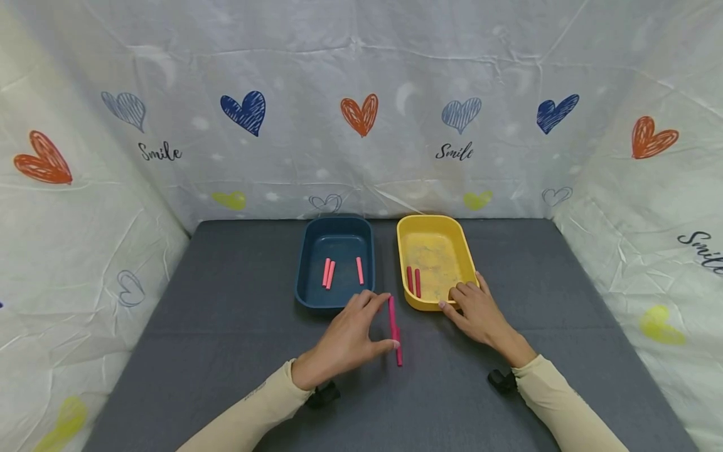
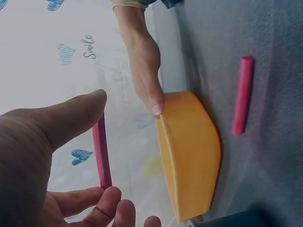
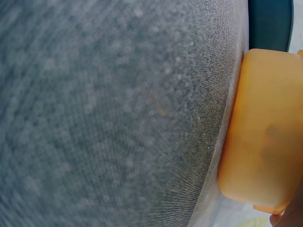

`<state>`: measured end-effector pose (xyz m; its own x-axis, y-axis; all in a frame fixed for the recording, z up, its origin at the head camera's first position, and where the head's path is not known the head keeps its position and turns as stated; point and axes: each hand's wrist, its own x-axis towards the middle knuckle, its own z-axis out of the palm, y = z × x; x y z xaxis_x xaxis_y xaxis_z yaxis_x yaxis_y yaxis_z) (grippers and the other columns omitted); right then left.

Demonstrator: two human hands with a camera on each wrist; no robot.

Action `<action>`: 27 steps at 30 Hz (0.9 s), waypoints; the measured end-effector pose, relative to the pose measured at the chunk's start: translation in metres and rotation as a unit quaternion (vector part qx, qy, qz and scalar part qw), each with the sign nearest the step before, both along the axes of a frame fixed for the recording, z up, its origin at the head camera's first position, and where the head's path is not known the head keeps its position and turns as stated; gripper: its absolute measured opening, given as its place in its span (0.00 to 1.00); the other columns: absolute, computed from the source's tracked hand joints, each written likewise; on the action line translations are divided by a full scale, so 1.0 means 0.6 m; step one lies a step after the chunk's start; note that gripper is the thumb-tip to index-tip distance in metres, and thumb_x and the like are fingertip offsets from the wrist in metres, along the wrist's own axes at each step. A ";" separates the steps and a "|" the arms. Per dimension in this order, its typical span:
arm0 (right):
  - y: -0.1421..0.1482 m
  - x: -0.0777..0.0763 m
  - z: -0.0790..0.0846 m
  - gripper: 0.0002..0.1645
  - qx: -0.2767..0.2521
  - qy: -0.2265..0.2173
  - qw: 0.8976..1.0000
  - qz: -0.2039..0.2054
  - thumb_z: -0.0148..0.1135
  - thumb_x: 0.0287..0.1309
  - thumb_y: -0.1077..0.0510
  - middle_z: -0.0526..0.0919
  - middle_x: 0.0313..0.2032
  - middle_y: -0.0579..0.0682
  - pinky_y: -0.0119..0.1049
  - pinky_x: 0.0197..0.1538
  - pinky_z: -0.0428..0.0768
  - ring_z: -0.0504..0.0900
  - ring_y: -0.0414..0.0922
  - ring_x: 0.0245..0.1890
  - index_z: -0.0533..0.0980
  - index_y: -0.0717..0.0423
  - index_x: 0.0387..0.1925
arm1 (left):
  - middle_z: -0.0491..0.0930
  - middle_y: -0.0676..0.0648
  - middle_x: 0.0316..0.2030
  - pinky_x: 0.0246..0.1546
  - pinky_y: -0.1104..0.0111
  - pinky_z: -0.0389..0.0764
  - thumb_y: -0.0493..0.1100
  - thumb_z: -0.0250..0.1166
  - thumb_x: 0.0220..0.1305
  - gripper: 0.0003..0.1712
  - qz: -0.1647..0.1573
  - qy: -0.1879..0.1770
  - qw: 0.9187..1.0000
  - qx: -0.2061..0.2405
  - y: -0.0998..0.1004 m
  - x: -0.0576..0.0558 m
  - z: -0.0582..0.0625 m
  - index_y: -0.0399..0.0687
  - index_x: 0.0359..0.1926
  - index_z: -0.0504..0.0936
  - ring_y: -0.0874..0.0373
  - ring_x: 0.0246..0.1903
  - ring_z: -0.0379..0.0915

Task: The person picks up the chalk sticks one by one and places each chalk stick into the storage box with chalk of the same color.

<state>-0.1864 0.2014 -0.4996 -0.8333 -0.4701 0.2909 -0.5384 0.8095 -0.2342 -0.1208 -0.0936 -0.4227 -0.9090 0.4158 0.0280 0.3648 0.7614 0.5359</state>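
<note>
Above the table (image 1: 226,301), the left hand (image 1: 347,334) pinches 1 stick (image 1: 393,317).

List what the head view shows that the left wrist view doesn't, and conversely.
Only head: three pink sticks in the blue tray, two dark red sticks in the yellow tray. Only left wrist: the loose magenta stick at full length, partly covered in the head view. Both: the left hand holding another magenta stick, the right hand at the yellow tray's rim, parts of both trays.
</note>
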 end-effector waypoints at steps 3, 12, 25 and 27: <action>0.000 -0.001 0.000 0.15 0.000 0.001 1.000 0.000 0.56 0.68 0.44 0.76 0.30 0.45 0.62 0.72 0.51 0.76 0.48 0.36 0.73 0.47 0.30 | 0.72 0.51 0.52 0.43 0.66 0.77 0.61 0.76 0.48 0.49 0.004 0.008 1.000 0.000 0.003 -0.005 0.006 0.52 0.69 0.68 0.60 0.45 0.65; -0.002 -0.001 0.002 0.15 0.002 0.001 1.000 -0.005 0.56 0.67 0.43 0.76 0.30 0.46 0.62 0.73 0.51 0.76 0.49 0.36 0.73 0.47 0.29 | 0.71 0.51 0.54 0.48 0.64 0.80 0.61 0.76 0.48 0.50 0.010 0.012 1.000 0.007 0.015 -0.026 0.021 0.54 0.70 0.66 0.60 0.49 0.66; 0.000 -0.003 -0.001 0.16 0.011 0.000 1.000 -0.009 0.56 0.67 0.43 0.76 0.30 0.45 0.64 0.72 0.52 0.76 0.48 0.37 0.73 0.49 0.30 | 0.71 0.51 0.57 0.45 0.66 0.79 0.63 0.74 0.50 0.51 -0.010 0.037 0.999 0.023 0.048 -0.051 0.049 0.54 0.71 0.65 0.59 0.49 0.65; 0.000 -0.003 -0.001 0.16 0.012 0.003 1.000 -0.009 0.57 0.67 0.43 0.76 0.29 0.45 0.64 0.72 0.53 0.76 0.48 0.36 0.73 0.49 0.29 | 0.71 0.50 0.57 0.45 0.66 0.80 0.63 0.74 0.50 0.50 -0.014 0.036 0.999 0.032 0.053 -0.056 0.050 0.53 0.71 0.66 0.59 0.49 0.65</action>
